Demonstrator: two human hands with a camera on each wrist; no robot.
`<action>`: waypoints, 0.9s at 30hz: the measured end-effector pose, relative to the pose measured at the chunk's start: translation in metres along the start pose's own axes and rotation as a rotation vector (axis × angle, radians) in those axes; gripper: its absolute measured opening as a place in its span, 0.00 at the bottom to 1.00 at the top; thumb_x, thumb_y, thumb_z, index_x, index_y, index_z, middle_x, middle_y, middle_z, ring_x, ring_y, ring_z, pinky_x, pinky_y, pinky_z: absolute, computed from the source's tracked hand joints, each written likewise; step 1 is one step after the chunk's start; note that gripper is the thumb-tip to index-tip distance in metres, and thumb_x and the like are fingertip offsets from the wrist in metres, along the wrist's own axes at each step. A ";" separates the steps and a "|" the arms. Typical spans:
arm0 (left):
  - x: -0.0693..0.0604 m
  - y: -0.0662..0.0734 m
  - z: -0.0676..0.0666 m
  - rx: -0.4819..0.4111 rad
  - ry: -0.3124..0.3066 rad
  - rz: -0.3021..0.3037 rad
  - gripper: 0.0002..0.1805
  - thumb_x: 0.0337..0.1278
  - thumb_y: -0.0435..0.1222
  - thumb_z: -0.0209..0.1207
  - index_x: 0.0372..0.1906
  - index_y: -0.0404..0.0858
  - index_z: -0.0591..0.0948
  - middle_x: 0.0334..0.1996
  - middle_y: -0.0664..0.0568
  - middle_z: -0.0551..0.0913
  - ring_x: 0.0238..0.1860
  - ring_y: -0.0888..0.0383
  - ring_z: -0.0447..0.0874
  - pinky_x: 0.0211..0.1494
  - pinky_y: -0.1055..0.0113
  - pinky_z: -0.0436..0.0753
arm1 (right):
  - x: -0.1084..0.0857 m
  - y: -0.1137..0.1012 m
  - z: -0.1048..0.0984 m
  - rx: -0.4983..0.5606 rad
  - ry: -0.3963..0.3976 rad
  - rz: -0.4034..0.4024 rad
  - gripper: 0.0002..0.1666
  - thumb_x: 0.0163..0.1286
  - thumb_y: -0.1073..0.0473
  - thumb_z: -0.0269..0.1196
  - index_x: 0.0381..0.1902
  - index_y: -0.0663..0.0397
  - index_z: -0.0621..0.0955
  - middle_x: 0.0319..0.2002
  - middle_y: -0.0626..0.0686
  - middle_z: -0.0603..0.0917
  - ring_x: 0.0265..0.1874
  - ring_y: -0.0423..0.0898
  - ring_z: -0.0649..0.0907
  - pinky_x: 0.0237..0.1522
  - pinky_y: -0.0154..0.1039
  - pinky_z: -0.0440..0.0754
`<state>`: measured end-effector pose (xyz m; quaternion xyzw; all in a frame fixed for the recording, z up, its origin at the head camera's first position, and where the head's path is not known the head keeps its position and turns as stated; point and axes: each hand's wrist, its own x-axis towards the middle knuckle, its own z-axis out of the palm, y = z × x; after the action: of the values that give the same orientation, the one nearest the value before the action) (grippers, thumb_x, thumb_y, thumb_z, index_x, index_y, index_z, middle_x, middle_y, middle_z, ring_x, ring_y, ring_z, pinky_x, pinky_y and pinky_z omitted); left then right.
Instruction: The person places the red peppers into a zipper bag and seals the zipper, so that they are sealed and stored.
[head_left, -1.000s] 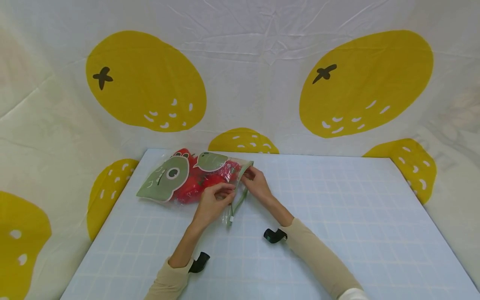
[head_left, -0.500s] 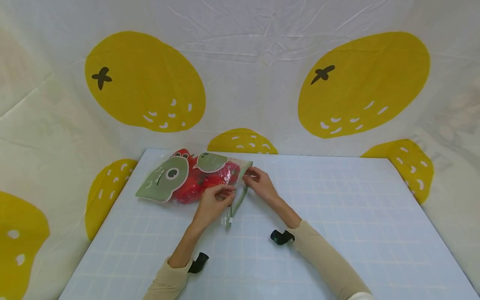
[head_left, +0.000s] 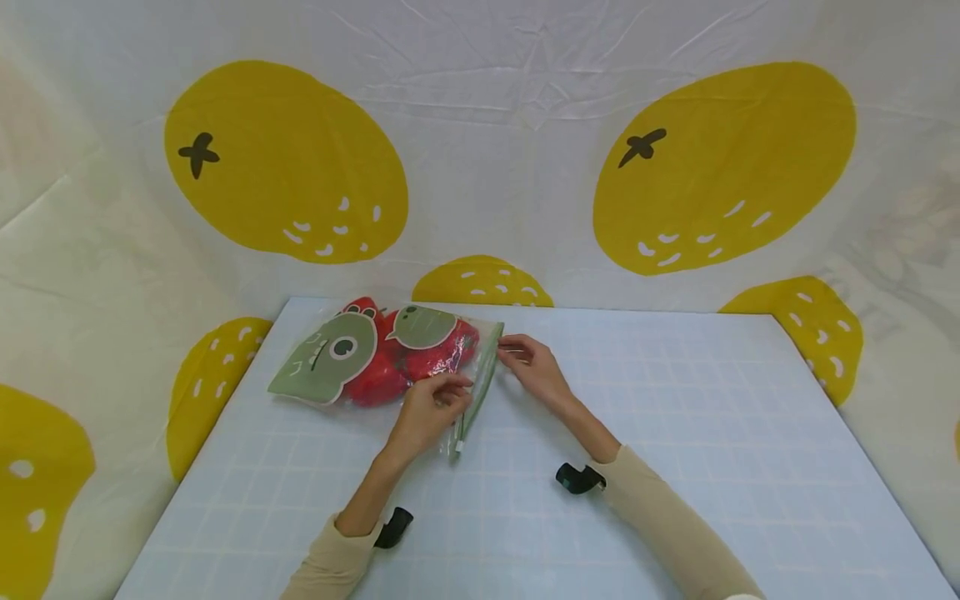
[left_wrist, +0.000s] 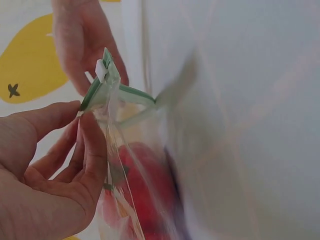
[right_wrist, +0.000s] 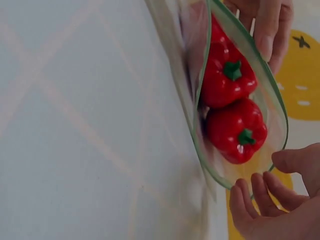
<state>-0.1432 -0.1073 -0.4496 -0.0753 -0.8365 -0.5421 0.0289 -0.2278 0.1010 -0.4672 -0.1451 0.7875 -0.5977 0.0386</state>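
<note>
A clear slider zip bag (head_left: 337, 354) with a green cartoon animal print lies at the table's back left. Several red bell peppers (head_left: 378, 379) fill it; two with green stems show through its mouth in the right wrist view. My left hand (head_left: 427, 412) pinches the mouth's near side, thumb against fingertips on the green-edged rim (left_wrist: 90, 97). At the far end of the mouth, my right hand (head_left: 536, 367) has the rim between thumb and index finger, its other fingers loosely bent. A white slider (left_wrist: 101, 71) sits at the near corner of the zip.
The table (head_left: 675, 433) has a pale blue grid cloth. Behind it hangs a white curtain (head_left: 502, 167) printed with yellow fruit. A black wrist camera (head_left: 581, 477) is worn on the right arm, another (head_left: 393, 527) on the left.
My right hand has drawn to the right, from behind the rim to its far outer side. The green rim has straightened. My left hand has stayed nearly in place.
</note>
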 end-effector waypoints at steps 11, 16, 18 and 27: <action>-0.008 -0.004 -0.002 0.119 -0.012 -0.030 0.10 0.64 0.35 0.69 0.48 0.39 0.89 0.31 0.55 0.85 0.30 0.58 0.76 0.34 0.74 0.79 | -0.017 0.003 -0.011 -0.124 0.001 -0.070 0.17 0.74 0.62 0.65 0.57 0.66 0.81 0.53 0.65 0.85 0.54 0.56 0.84 0.60 0.50 0.82; -0.015 -0.004 -0.004 0.135 -0.008 -0.027 0.07 0.65 0.36 0.69 0.44 0.38 0.89 0.29 0.56 0.85 0.29 0.59 0.76 0.33 0.74 0.79 | -0.031 -0.001 -0.013 -0.198 -0.020 -0.173 0.15 0.73 0.65 0.65 0.54 0.66 0.81 0.51 0.64 0.85 0.51 0.55 0.85 0.58 0.50 0.83; -0.019 -0.004 -0.005 0.136 -0.012 -0.025 0.06 0.65 0.35 0.68 0.42 0.37 0.89 0.29 0.55 0.85 0.29 0.59 0.76 0.33 0.74 0.79 | -0.036 -0.002 -0.013 -0.231 -0.027 -0.211 0.14 0.73 0.65 0.65 0.53 0.66 0.82 0.49 0.62 0.86 0.49 0.55 0.85 0.56 0.52 0.84; -0.039 -0.006 -0.007 0.105 -0.006 -0.064 0.06 0.64 0.36 0.69 0.39 0.36 0.89 0.26 0.57 0.84 0.25 0.61 0.77 0.28 0.73 0.80 | -0.059 -0.002 -0.006 -0.305 -0.060 -0.325 0.13 0.70 0.68 0.67 0.51 0.68 0.82 0.45 0.60 0.86 0.41 0.51 0.85 0.44 0.50 0.88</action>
<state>-0.1064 -0.1202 -0.4575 -0.0488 -0.8658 -0.4978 0.0130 -0.1722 0.1227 -0.4702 -0.2918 0.8335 -0.4656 -0.0571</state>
